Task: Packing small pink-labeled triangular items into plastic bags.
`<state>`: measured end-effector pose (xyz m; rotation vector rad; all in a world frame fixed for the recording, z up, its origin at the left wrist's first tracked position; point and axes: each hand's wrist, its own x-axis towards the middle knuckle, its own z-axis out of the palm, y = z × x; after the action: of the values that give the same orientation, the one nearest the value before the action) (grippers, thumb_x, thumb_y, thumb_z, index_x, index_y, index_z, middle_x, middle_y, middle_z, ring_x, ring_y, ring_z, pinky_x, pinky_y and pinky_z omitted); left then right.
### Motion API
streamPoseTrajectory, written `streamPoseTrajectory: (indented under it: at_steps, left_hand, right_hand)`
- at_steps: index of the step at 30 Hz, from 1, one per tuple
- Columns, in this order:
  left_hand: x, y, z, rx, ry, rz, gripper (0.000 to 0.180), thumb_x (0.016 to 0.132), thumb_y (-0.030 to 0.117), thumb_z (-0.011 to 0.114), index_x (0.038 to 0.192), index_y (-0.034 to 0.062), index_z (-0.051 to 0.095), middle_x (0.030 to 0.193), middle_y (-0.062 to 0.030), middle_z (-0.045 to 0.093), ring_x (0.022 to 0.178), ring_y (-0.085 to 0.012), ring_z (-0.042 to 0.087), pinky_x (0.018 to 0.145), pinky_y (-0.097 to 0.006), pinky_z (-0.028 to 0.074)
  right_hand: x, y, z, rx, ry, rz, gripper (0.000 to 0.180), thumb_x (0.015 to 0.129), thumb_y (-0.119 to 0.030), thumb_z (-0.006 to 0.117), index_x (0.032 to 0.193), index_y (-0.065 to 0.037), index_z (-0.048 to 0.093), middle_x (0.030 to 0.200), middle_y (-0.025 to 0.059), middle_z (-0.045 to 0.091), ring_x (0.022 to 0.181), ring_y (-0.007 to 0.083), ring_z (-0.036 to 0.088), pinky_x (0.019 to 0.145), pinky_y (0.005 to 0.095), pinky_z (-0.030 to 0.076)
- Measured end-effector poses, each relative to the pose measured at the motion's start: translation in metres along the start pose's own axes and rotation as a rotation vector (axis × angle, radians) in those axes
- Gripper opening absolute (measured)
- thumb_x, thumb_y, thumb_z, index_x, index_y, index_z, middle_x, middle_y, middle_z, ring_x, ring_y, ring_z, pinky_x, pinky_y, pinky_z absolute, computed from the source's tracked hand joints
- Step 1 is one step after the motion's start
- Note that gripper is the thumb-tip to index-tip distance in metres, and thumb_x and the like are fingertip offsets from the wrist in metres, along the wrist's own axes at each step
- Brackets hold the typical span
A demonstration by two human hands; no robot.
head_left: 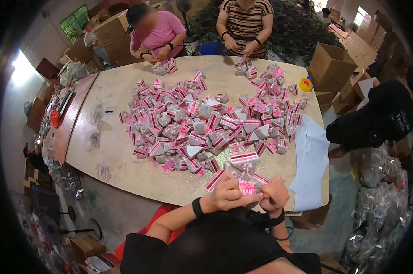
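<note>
Just in front of me at the near table edge, my left hand (222, 195) is closed with its thumb and fingers on a pink printed tag (246, 187). My right hand (276, 195) is pinched close beside the tag; what lies between its fingertips is too small to make out. Around my hands are glittery cake-slice ornaments: one (244, 158) lies just beyond the tag, and another (214, 181) rests against my left fingers. A large heap of similar wedge-shaped ornaments (195, 128), white with pink stripes and pink tags, covers the middle of the table.
Across the wooden table (110, 150), two people handle ornament bunches (164, 67). White paper sheets (309, 160) lie along the right edge, below a yellow tape roll (305, 84). A person in black (375, 116) bends at the right, near an open carton (332, 64). Clear plastic bags (380, 201) pile up lower right.
</note>
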<state>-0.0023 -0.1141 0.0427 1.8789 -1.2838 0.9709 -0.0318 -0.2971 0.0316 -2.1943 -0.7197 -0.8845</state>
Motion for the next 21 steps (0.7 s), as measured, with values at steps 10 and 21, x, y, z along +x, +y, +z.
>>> streamPoseTrajectory:
  at_steps: [10,21]
  left_hand:
    - [-0.012,-0.007,0.025,-0.729,0.223,-0.904,0.013,0.081,0.003,0.058,0.076,0.0041,0.046,0.080,-0.0047,0.035,0.073,-0.0161,0.037,0.066,-0.026,0.031]
    - [-0.091,-0.015,-0.013,-0.476,-0.436,-0.970,0.010,0.080,0.002,0.053,0.080,0.0017,0.043,0.080,-0.0099,0.041,0.078,-0.0233,0.043,0.069,-0.031,0.038]
  right_hand:
    - [0.005,0.007,0.058,0.737,-0.089,0.313,0.014,0.078,-0.004,0.054,0.090,0.000,0.060,0.086,0.0101,0.061,0.089,0.0235,0.054,0.076,0.0333,0.042]
    - [-0.063,0.056,0.058,0.636,-0.502,0.372,0.006,0.072,-0.001,0.061,0.074,-0.003,0.066,0.065,0.0079,0.059,0.063,0.0216,0.054,0.063,0.0312,0.042]
